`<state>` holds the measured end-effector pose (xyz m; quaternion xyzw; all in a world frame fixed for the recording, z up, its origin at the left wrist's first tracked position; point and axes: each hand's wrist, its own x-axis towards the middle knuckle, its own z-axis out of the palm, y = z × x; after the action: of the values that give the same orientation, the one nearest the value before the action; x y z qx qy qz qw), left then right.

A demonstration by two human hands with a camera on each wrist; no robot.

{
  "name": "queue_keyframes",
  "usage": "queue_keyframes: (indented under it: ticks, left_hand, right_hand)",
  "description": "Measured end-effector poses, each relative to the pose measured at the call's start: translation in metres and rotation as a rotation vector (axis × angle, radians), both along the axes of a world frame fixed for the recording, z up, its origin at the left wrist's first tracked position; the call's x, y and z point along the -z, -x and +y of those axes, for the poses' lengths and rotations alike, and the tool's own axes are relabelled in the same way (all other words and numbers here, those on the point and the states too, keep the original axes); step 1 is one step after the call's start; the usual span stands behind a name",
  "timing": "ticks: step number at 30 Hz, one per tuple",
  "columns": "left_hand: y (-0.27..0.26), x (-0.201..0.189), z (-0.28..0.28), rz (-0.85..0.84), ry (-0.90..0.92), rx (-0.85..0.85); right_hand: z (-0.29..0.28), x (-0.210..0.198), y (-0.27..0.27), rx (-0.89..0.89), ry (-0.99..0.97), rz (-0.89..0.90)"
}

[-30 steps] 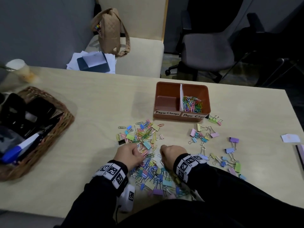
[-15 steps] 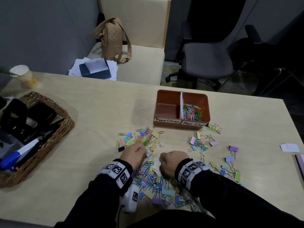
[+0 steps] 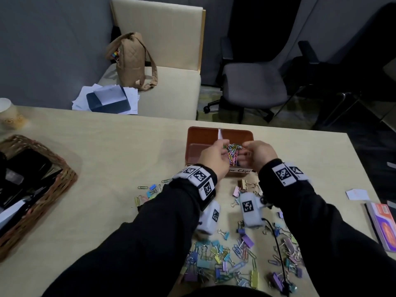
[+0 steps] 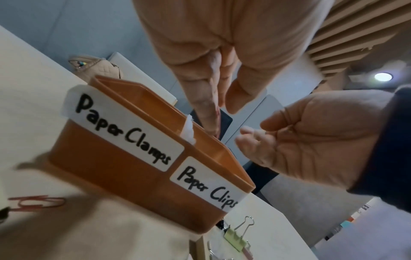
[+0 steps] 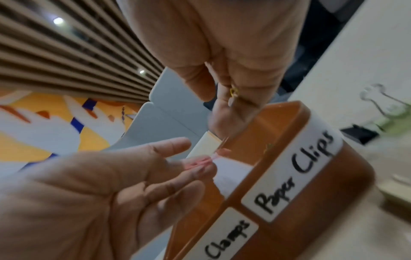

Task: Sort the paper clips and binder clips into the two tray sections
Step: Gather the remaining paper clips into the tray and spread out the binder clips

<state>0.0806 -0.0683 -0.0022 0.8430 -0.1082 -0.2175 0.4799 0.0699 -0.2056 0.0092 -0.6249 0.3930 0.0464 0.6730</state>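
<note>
The brown two-section tray (image 3: 214,130) stands mid-table, labelled "Paper Clamps" on the left and "Paper Clips" on the right (image 4: 111,167) (image 5: 311,219). My left hand (image 3: 216,153) and right hand (image 3: 255,152) hover side by side over the right section, above the coloured paper clips (image 3: 232,154). The left hand (image 5: 155,176) has straight fingers with a blurred pink paper clip (image 5: 200,162) at their tips. The right hand (image 4: 300,140) is loosely open, and a yellow paper clip (image 5: 233,92) shows between its fingers. Mixed binder clips and paper clips (image 3: 214,260) lie near the front edge.
A wicker basket (image 3: 64,174) with dark items sits at the left and a paper cup (image 3: 6,112) at the far left. A booklet (image 3: 383,224) and a paper slip (image 3: 357,194) lie at the right. A green binder clip (image 4: 238,235) lies by the tray's front corner.
Both hands left the clip pile near the front edge and moved forward to hover over the tray's right section. Their fingers have loosened.
</note>
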Motion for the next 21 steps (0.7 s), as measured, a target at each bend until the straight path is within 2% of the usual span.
queue_keyframes:
  ticks: [3, 6, 8, 11, 13, 16, 18, 21]
  left_hand:
    - [0.005, 0.006, 0.008, 0.009, 0.063, -0.012]
    - [0.016, 0.019, 0.035, -0.037, 0.015, -0.053]
    - [0.024, 0.033, 0.063, -0.012, -0.031, -0.117]
    - [0.030, 0.055, 0.107, 0.011, -0.151, -0.202]
    - [0.030, 0.064, 0.135, -0.025, -0.276, -0.213]
    - [0.025, 0.074, 0.168, -0.040, -0.386, -0.233]
    - [0.019, 0.079, 0.178, -0.066, -0.461, -0.196]
    - [0.010, 0.085, 0.178, -0.124, -0.545, -0.034]
  right_hand:
    - [-0.002, 0.007, -0.001, -0.162, 0.351, -0.036]
    - [0.017, 0.015, 0.018, -0.232, 0.623, -0.132]
    - [0.036, 0.019, 0.032, -0.332, 0.703, -0.249]
    - [0.069, 0.031, 0.049, -0.639, 0.779, -0.332]
    - [0.089, 0.046, 0.052, -0.832, 0.813, -0.339]
    - [0.111, 0.067, 0.045, -1.104, 0.846, -0.239]
    - [0.122, 0.081, 0.041, -1.256, 0.898, -0.205]
    - [0.129, 0.100, 0.039, -1.479, 1.029, -0.206]
